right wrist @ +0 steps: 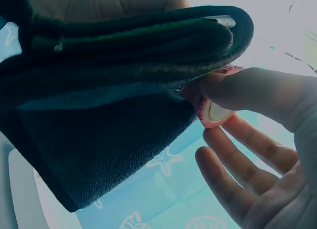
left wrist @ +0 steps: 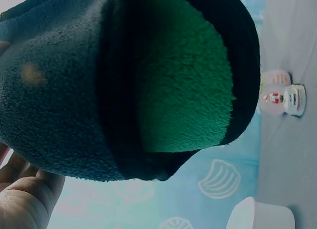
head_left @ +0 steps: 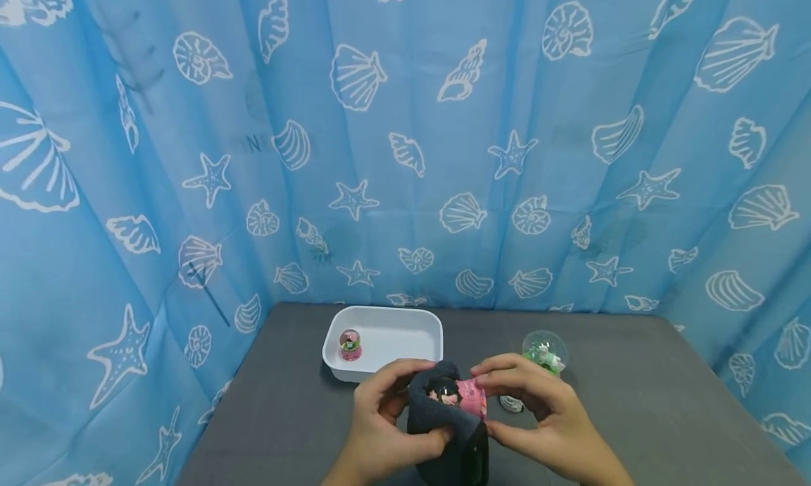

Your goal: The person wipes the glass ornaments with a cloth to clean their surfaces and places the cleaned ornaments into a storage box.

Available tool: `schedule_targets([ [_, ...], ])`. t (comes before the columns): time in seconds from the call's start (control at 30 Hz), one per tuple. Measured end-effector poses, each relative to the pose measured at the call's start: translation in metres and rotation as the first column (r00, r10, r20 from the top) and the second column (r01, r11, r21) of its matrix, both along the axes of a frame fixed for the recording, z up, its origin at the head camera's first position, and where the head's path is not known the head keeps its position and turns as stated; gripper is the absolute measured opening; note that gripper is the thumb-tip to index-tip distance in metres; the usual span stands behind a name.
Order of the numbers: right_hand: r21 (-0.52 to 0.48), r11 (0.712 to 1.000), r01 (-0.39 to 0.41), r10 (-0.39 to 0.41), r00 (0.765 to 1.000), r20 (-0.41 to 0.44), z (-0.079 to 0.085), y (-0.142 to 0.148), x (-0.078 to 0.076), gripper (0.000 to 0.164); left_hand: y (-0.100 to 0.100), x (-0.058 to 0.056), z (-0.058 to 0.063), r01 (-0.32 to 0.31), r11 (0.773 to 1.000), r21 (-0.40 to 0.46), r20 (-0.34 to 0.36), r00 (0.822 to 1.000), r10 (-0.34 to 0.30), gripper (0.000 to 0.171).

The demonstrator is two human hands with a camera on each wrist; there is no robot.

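Note:
A snow globe with a pink base lies tilted on its side, its dark-looking dome partly wrapped in a dark grey towel. My left hand grips the towel around the dome, thumb in front. With the right hand I pinch the pink base between thumb and fingers. In the right wrist view, the base's pale round underside faces outward beside the right thumb, and other fingers stand apart from it. A green side of the towel shows in the left wrist view.
A white tray stands behind my left hand, with a small pink-based snow globe inside. Behind the right hand is a larger clear globe. Next to it a white-based snow globe is partly hidden in the head view. A blue shell-print curtain borders the grey table.

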State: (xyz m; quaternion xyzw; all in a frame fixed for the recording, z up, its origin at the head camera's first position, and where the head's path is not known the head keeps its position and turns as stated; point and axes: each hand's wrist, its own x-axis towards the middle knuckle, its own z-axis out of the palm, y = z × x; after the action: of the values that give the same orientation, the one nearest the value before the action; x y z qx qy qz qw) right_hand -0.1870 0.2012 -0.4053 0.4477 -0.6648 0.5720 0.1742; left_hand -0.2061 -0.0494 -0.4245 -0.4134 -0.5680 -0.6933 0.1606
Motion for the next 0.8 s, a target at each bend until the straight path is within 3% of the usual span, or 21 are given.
schedule_targets([
  [0.17,-0.012,0.999,0.03,-0.03,1.0,-0.007,-0.0018,0.0023,-0.0032,0.067,0.0002,-0.0002,0.0031,-0.013,1.0,-0.025,-0.017,1.0,0.013,0.07],
  [0.43,-0.021,1.0,0.011,-0.011,1.0,0.017,-0.0033,0.0057,-0.0043,0.068,-0.0006,0.0025,0.0044,-0.026,0.998,-0.059,-0.004,1.0,0.026,0.071],
  [0.7,-0.017,1.0,-0.025,0.026,0.997,0.07,-0.005,0.0075,-0.0063,0.066,-0.001,0.0021,0.004,-0.034,0.997,-0.062,-0.06,0.998,0.031,0.074],
  [0.8,0.013,1.0,0.003,-0.005,0.994,0.11,-0.0037,0.0082,-0.0046,0.062,-0.0019,0.0016,0.0035,-0.043,0.997,-0.064,-0.095,0.995,0.036,0.075],
])
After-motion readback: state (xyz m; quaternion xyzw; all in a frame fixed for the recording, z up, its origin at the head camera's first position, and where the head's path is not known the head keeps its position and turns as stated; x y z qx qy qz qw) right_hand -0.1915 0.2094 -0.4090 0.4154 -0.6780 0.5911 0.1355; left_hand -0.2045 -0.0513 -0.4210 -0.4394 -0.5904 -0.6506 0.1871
